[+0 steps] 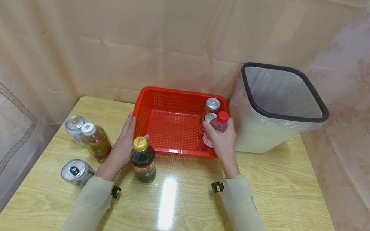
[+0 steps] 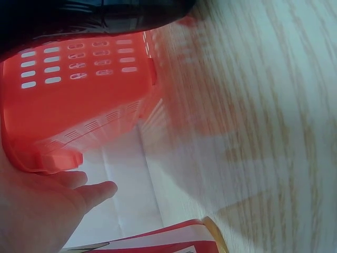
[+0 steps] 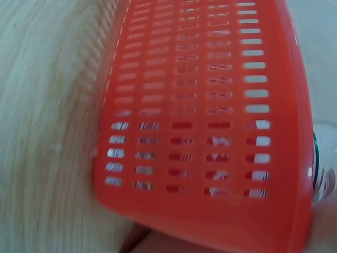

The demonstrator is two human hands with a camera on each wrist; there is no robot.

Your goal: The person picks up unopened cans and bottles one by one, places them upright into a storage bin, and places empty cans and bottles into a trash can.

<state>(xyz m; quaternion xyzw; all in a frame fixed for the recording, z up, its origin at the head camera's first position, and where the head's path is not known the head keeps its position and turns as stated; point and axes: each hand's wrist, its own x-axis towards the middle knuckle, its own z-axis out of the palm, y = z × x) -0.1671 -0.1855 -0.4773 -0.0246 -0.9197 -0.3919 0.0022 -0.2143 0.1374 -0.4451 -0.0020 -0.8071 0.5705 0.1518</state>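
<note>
Beige cloth (image 1: pixel 166 34) hangs behind a pale wood-grained surface (image 1: pixel 295 225), with flowered fabric to the right side. The red-capped bottle (image 1: pixel 219 125) is at the front right corner of the red basket (image 1: pixel 181 151), its lower part inside the walls; whether its base rests on the basket floor cannot be told. The right hand (image 1: pixel 225 140) grips this bottle below the cap, thumb on its left side and fingers on the far right side, partly hidden; the forearm reaches forward and slightly left, the wrist just in front of the basket. The left hand (image 1: pixel 118 151) lies against the basket's left front corner, fingers straight along the outside of the left wall, clasping nothing, the thumb tip showing at the front rim; its forearm slants forward and to the right. In the basket, a front can (image 1: pixel 210 117) stands just behind the held bottle, partly covered by it and the hand, and a back can (image 1: pixel 212 104) stands behind that. A yellow-capped bottle (image 1: pixel 143 164) stands upright on the surface just right of the left hand, and a white-capped bottle (image 1: pixel 100 144) to its left. Farther left are a silver-topped can (image 1: pixel 75 123) and, nearer the person, another can (image 1: pixel 75 171). A black-rimmed bin (image 1: pixel 257 134) stands right of the basket.
</note>
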